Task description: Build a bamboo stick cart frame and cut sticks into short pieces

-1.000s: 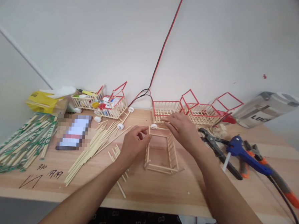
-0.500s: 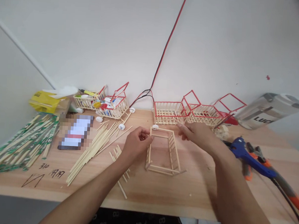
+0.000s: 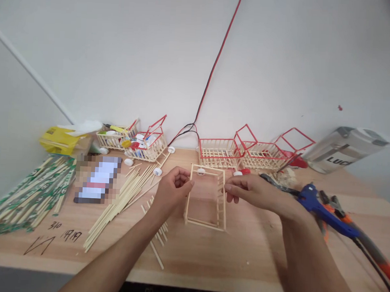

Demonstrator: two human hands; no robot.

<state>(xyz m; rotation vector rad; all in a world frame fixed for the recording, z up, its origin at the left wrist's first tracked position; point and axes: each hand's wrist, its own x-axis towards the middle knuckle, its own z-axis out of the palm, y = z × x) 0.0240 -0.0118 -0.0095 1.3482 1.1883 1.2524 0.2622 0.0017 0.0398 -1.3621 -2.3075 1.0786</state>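
Observation:
A small open box frame of pale wooden sticks (image 3: 206, 196) is held over the wooden table (image 3: 209, 255). My left hand (image 3: 171, 192) pinches its left side near the top. My right hand (image 3: 249, 190) pinches its right side, where short rungs run between two rails. Both hands are closed on the frame, which is tilted up off the table. A white cap (image 3: 200, 171) shows just behind the frame's far edge.
Loose wooden sticks (image 3: 123, 194) and green-wrapped chopsticks (image 3: 25, 194) lie to the left by a phone (image 3: 98, 179). Finished red-and-wood baskets (image 3: 243, 150) line the wall. A blue glue gun (image 3: 322, 205), pliers (image 3: 274, 180) and a silver bag (image 3: 345, 149) are on the right.
My right hand came back from the far side and took hold of the frame's right side. The frame has been lifted and tilted between both hands.

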